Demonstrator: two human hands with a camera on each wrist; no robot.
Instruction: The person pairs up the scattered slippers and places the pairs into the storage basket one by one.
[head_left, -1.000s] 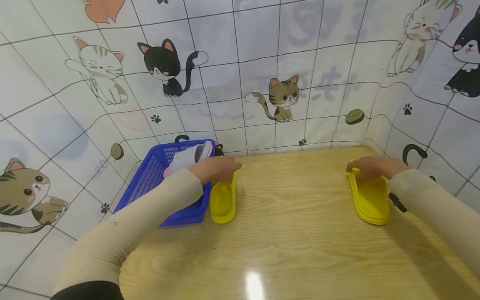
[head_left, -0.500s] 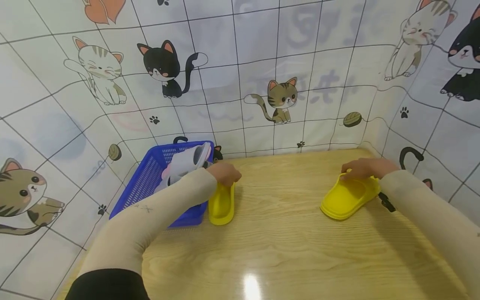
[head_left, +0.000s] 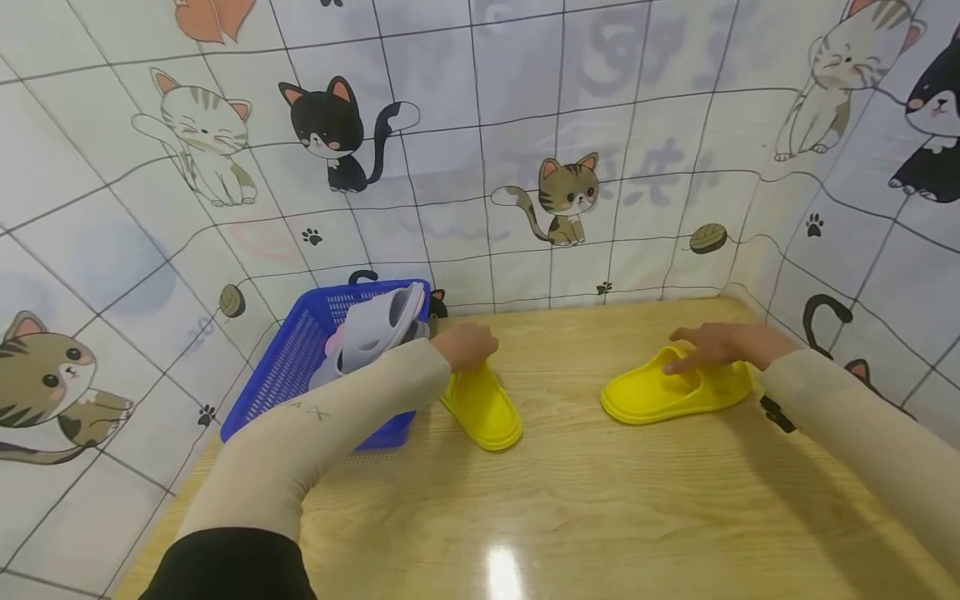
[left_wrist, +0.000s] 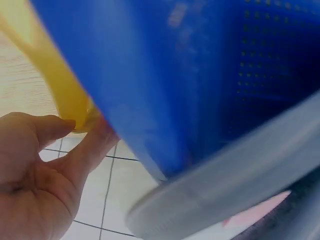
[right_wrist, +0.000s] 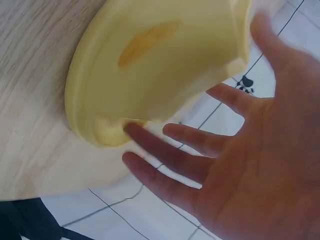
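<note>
Beside the blue basket, a yellow slipper [head_left: 486, 410] points its toe toward the front right of the table. My left hand [head_left: 467, 345] is over its far end; in the left wrist view the thumb and fingers of that hand [left_wrist: 45, 175] pinch the edge of the yellow slipper [left_wrist: 75, 100]. Another yellow slipper [head_left: 648, 392] lies on the right of the table, toe leftward. Above it is my right hand [head_left: 716, 344]. The right wrist view has this hand [right_wrist: 225, 160] with fingers spread, one fingertip overlapping the slipper [right_wrist: 150, 65].
A blue perforated basket [head_left: 270, 367] stands at the back left, holding grey slippers [head_left: 375, 321] and something pink. The wooden table [head_left: 570, 500] meets a tiled wall covering [head_left: 442, 167] printed with cats, which also runs along both sides.
The right slipper has swung from pointing toward me to pointing left, and the right hand's fingers have loosened from it. The left slipper has turned, its toe moving away from the basket.
</note>
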